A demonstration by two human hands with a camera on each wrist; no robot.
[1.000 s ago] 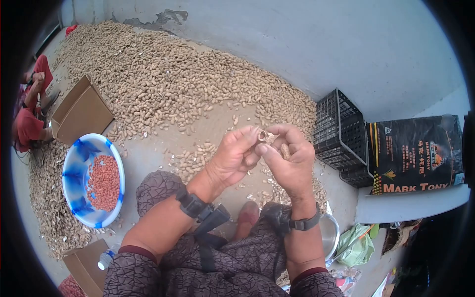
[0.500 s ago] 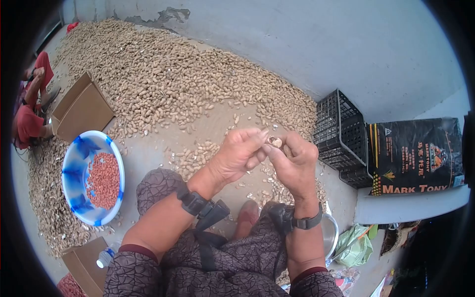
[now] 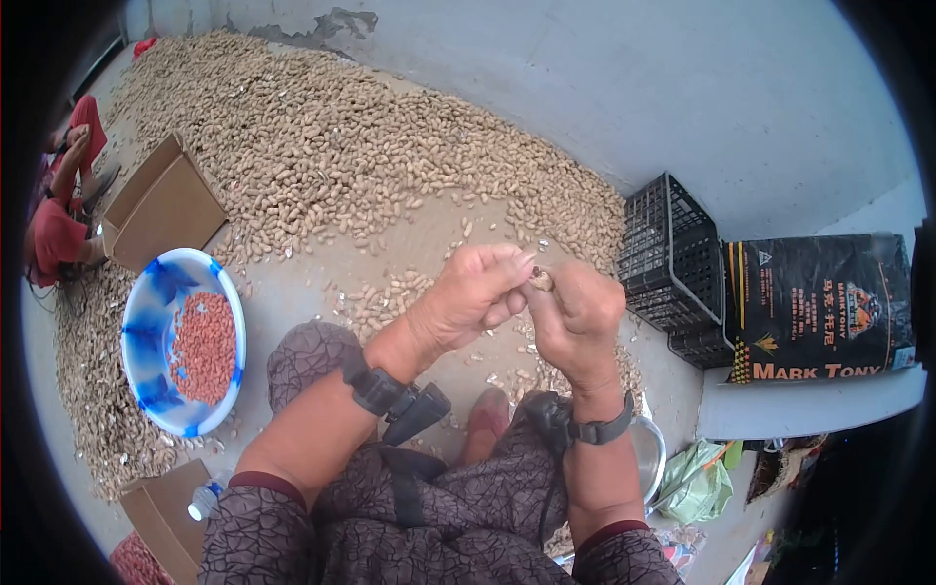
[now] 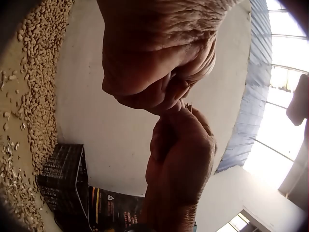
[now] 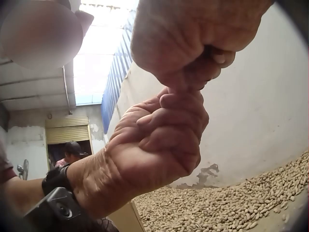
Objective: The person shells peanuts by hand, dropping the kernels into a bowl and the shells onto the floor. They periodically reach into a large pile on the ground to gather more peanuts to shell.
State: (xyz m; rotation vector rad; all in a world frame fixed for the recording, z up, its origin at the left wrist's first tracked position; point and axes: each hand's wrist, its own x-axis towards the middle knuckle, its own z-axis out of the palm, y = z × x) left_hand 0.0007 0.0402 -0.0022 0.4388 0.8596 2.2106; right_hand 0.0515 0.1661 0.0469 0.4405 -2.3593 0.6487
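Observation:
In front of the person's lap, both hands meet fingertip to fingertip over one peanut. The right hand (image 3: 577, 317) pinches the pale, cracked peanut shell (image 3: 542, 281) between thumb and bent forefinger. From the other side, the left hand (image 3: 473, 297) has its thumb and forefinger pinched at the shell's edge, where a dark red bit of kernel shows. Its other fingers are curled in. Both wrist views show the left hand (image 4: 154, 63) and right hand (image 5: 193, 43) with their tips together, hiding most of the peanut.
A large heap of unshelled peanuts (image 3: 322, 146) lies along the wall. Left of the knees stands a blue-and-white basin (image 3: 141, 341) holding reddish kernels (image 3: 205, 346), near a cardboard box (image 3: 171, 210). Black crates (image 3: 673, 253) and a black sack (image 3: 819, 302) stand right. Another person (image 3: 68, 205) sits far left.
The hollow side of the shell, seen facing up earlier, is now mostly covered by fingers. The left fingertips have closed in on its edge. A peanut seen in the right palm is now hidden.

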